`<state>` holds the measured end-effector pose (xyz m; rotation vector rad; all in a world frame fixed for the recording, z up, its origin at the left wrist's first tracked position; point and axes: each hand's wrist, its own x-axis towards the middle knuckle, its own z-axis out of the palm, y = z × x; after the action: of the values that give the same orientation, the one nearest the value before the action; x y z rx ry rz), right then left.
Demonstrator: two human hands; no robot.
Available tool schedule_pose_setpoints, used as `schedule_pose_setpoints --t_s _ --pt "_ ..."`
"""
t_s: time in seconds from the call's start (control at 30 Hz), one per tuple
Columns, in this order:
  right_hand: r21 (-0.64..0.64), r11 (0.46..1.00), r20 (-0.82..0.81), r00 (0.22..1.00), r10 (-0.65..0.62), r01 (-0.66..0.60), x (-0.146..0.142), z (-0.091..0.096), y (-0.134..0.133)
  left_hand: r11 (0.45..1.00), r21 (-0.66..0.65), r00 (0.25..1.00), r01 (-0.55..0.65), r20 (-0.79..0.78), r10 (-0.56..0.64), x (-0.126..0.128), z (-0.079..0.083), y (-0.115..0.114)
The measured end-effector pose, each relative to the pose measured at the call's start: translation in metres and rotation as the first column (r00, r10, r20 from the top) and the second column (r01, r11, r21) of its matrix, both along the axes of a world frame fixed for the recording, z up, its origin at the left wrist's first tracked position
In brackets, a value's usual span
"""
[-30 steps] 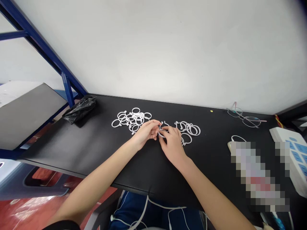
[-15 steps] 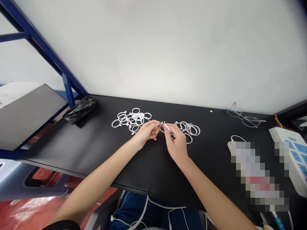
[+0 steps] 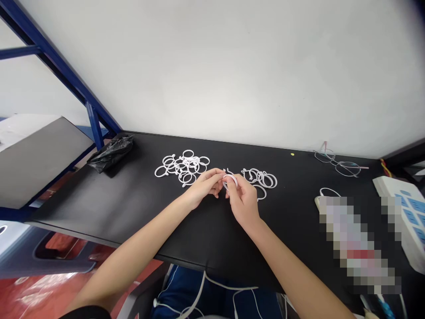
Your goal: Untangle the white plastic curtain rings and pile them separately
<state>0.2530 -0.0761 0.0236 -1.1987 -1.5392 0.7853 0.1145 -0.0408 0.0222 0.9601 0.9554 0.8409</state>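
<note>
Centrally, above the black, smooth-faced worktop point(image 3: 186, 228), the right hand point(image 3: 244, 195) grasps a slim, glossy white ring point(image 3: 232, 178) between thumb and curled fingers. The left hand point(image 3: 209, 182) brings its fingertips to the ring's left side; whether they pinch it cannot be told. Similar thin rings, several with small knobs, form a tangled left pile point(image 3: 192, 160) and a looser right group point(image 3: 262, 176). At far left lies a crumpled, shiny black plastic bag point(image 3: 113, 153). At right: thin-rimmed eyeglasses point(image 3: 347, 165) and a white block point(image 3: 387, 186) with blue rectangular panels. Mosaic blurring hides any print on the adjacent flat, pale-edged item point(image 3: 318, 203).
</note>
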Motion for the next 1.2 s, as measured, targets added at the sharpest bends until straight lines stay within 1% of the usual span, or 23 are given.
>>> schedule_pose_setpoints --t_s 0.1,0.33,0.47,0.63,0.83,1.0,1.2 --pt "0.018 1.000 0.023 1.000 -0.007 0.006 -0.0003 0.0018 -0.0003 0.999 0.038 1.000 0.010 -0.003 -0.009 0.0006 0.0000 -0.0002" --pt "0.013 1.000 0.037 0.999 -0.004 0.004 0.0008 0.0021 0.0001 0.987 0.160 0.999 0.012 -0.043 -0.005 0.0020 0.0028 -0.0027" --pt "0.007 1.000 0.034 0.999 -0.010 0.009 0.0008 0.0017 -0.0004 0.978 0.208 0.998 -0.009 -0.051 0.020 0.0019 0.0032 -0.0036" --pt "-0.020 0.999 0.035 0.999 -0.026 0.026 0.0004 0.0001 -0.0007 0.973 0.228 0.998 -0.034 -0.046 0.045 0.0012 0.0056 -0.0041" --pt "-0.036 0.999 0.024 0.999 -0.029 0.030 0.0004 0.0016 0.0003 0.976 0.218 0.998 -0.017 -0.047 0.028 0.0009 0.0039 -0.0033" --pt "-0.077 0.997 -0.037 0.999 -0.019 0.016 0.0001 0.0014 0.0012 0.973 0.231 0.999 -0.018 -0.033 0.027 0.0017 0.0028 -0.0034" --pt "-0.092 0.996 -0.118 0.993 0.008 -0.019 -0.0010 -0.0006 0.0015 0.971 0.238 1.000 -0.019 -0.016 0.023 0.0022 0.0037 -0.0038"
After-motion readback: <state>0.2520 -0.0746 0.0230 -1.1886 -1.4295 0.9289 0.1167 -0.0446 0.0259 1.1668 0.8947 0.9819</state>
